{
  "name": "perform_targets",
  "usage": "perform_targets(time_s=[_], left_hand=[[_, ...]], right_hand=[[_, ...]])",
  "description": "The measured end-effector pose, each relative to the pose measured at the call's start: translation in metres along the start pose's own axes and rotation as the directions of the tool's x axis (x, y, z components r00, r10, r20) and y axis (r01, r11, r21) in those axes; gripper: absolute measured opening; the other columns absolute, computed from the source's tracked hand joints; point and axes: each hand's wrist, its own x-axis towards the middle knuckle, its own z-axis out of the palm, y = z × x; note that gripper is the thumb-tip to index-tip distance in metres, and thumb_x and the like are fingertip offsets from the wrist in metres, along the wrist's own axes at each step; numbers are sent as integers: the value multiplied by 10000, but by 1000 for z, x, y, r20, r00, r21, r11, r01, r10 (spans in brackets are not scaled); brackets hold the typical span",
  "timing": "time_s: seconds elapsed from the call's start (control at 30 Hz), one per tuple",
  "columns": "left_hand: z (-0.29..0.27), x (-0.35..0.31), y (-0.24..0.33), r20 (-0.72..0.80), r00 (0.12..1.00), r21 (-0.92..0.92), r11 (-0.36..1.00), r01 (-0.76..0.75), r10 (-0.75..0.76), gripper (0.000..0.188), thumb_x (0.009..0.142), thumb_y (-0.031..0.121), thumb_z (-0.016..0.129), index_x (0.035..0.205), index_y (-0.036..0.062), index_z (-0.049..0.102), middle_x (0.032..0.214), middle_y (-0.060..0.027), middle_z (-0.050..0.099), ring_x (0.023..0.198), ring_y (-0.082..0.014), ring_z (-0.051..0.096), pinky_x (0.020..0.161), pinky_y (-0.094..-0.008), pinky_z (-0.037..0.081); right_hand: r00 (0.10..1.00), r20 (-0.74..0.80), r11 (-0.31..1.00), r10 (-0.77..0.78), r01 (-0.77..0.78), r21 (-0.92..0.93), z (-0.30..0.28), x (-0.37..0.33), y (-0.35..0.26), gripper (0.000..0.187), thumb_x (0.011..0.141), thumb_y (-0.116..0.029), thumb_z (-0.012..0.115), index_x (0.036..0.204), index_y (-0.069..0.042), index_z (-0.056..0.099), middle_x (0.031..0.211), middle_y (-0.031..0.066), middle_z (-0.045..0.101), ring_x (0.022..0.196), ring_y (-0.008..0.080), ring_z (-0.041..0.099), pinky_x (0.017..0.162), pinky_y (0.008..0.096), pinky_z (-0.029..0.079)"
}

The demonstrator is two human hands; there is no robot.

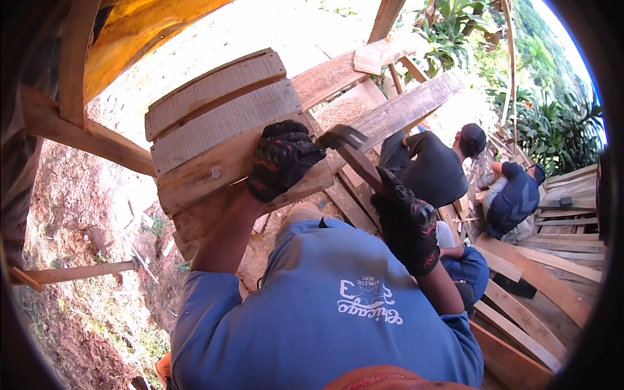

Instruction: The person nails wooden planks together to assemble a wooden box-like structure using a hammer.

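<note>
A slatted wooden crate [224, 123] lies in front of me, its boards running crosswise with gaps between them. My left hand [285, 156], in a black glove, presses against the crate's right end with its fingers curled closed. Whatever its fingertips pinch is hidden. My right hand [406, 224], gloved in black too, is wrapped round the wooden handle of a claw hammer [359, 164]. The hammer's dark metal head is raised close to my left fingers, beside the crate's end.
Behind the crate runs a long wooden beam [409, 107] with sawdust around it. Crouching at the right are a person in dark clothes [434, 172], another in a dark shirt [513, 201] and a third in blue [469, 273]. Loose planks [533, 312] pile up at the right.
</note>
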Motion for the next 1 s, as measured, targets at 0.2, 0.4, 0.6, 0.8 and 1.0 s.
perform_targets(time_s=[0.2, 0.4, 0.6, 0.8, 1.0], left_hand=[[5, -8, -6, -80, 988, 80, 989, -127, 133, 89, 835, 272, 841, 919, 248, 855, 932, -16, 777, 1031, -260, 729, 944, -450, 548], [3, -3, -1, 15, 997, 120, 989, -83, 82, 101, 829, 256, 852, 929, 254, 864, 942, -8, 784, 1033, -252, 739, 962, -445, 557], [6, -7, -6, -82, 989, 62, 991, -115, 120, 102, 840, 275, 849, 927, 221, 850, 906, -22, 766, 998, -263, 732, 918, -464, 565], [8, -3, -5, -29, 997, 78, 994, -74, 76, 99, 820, 271, 857, 910, 232, 840, 895, -26, 759, 982, -266, 726, 914, -464, 565], [2, -3, -1, -76, 985, 67, 986, -152, 157, 82, 813, 237, 849, 893, 233, 829, 881, -17, 754, 968, -256, 727, 893, -447, 571]], right_hand=[[994, -22, 990, 110, -108, 91, -19, 6, -16, 531, 971, -83, 727, 1491, -92, 621, 1196, 203, 764, 955, 348, 785, 802, 433, 620], [988, 125, 996, 87, -83, -42, -2, 0, -2, 522, 988, -98, 717, 1499, -87, 613, 1170, 214, 765, 957, 370, 776, 821, 456, 611], [976, -214, 999, 33, -30, 18, -5, -1, -4, 491, 991, -134, 733, 1469, -84, 633, 1079, 214, 776, 907, 382, 776, 784, 436, 616], [995, 71, 996, 77, -74, -50, 10, 0, 6, 511, 997, -134, 722, 1496, -96, 618, 1077, 204, 777, 915, 363, 780, 787, 437, 616], [988, -68, 988, 142, -137, 70, -5, 2, -7, 503, 996, -145, 726, 1489, -123, 628, 1057, 195, 776, 864, 346, 775, 734, 441, 609]])
